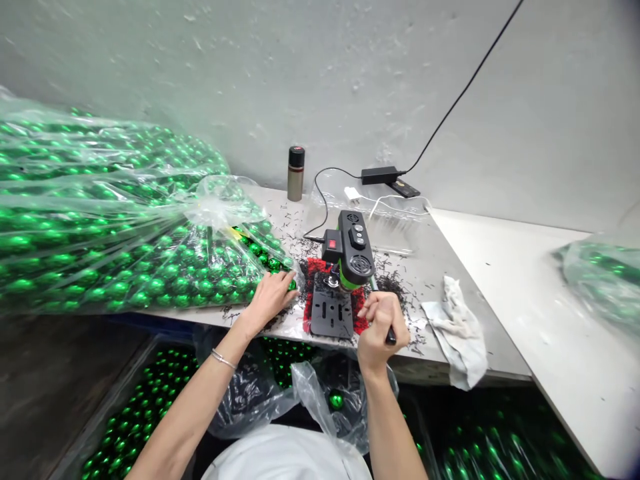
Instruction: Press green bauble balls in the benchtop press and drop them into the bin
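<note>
My right hand [384, 327] is wrapped round the black-tipped lever handle [391, 337] of a small black press [356, 247]. The press has two round fan grilles, a red switch and a slotted black base plate [332, 313] standing on a red mat [315, 267]. Left of the base, my left hand [273, 293] reaches to the mouth of a clear plastic bag, its fingertips on a shiny green ball [292, 285]. More green balls [257, 250] lie just beyond those fingers. The big clear bag [120, 220] beside them is full of such balls.
Black slivers [395, 287] litter the table round the press. Behind stand a capped bottle [296, 175] and a power adapter [379, 175] with cables. A white cloth [457, 333] hangs over the front edge. Below are bags with green balls [150, 400]; another bag [605, 273] lies at right.
</note>
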`<state>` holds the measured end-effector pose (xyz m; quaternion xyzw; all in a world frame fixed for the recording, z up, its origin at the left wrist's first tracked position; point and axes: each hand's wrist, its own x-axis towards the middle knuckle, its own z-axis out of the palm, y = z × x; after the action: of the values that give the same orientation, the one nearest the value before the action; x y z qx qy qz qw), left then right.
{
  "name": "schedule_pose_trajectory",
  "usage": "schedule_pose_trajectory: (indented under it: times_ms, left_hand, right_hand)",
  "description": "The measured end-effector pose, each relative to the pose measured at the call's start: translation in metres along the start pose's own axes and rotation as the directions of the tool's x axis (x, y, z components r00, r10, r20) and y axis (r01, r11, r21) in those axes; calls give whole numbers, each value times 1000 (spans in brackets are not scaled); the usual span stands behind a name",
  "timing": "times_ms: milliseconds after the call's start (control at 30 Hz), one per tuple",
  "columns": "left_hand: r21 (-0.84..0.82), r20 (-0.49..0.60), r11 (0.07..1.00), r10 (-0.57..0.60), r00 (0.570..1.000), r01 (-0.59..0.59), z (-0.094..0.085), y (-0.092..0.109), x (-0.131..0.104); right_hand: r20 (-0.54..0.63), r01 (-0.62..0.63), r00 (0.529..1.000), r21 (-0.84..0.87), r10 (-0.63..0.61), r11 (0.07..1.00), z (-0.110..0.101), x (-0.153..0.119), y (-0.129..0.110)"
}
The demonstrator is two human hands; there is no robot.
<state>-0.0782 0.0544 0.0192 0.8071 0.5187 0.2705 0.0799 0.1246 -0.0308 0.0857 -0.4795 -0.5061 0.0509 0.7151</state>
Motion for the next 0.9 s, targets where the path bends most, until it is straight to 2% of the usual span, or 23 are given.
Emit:
schedule_pose_trajectory:
  times_ms: [67,100,200,267,300,400,467,500,567,667,800,900]
  left_hand:
    - [-283,-73,956,-106,992,82,-5,6,0]
    - [-448,-74,884,-187,980,135,-6,10,-1]
    - [-818,70,509,-375,925,268,-1,24,-6]
    - [-912,155,287,-415,896,291,7,32,-12]
    - [-933,180,213,-425,887,291,12,35,-15]
    - [-942,240,110,-441,865,318,26,40,-21]
    - [-927,261,128,-452,853,352,35,43,-22]
    - [-915,258,166,-460,850,368,40,45,-21]
    - [-873,219,298,-468,856,386,49,49,-20]
    - [-745,113,556,-440,891,368,60,58,-19]
    - [-544,-49,812,-282,958,212,68,68,-22]
    - [-431,-117,900,-130,985,68,69,72,-24]
  right_hand:
    - [-3,0,1000,4,0,1000,0,0,0]
    - [-4,2,1000,8,-2,1000,0,0,1]
    - [-7,15,1000,10,-15,1000,0,0,1]
    - [0,20,1000,-7,-20,1000,0,0,1]
    - [5,23,1000,-15,-23,1000,-1,0,1]
    - [14,40,999,-17,-40,999,-1,-1,3]
    - [17,54,998,-12,-54,998,-2,-2,4]
    - [22,56,998,-9,-56,998,-2,-3,5]
    - [35,58,998,-4,-58,998,-4,-4,7]
    - [61,77,995,-6,-76,997,-5,-5,8]
    - [76,103,992,-25,-101,994,-7,-6,9]
    - [89,116,990,-39,-112,993,-8,-6,10]
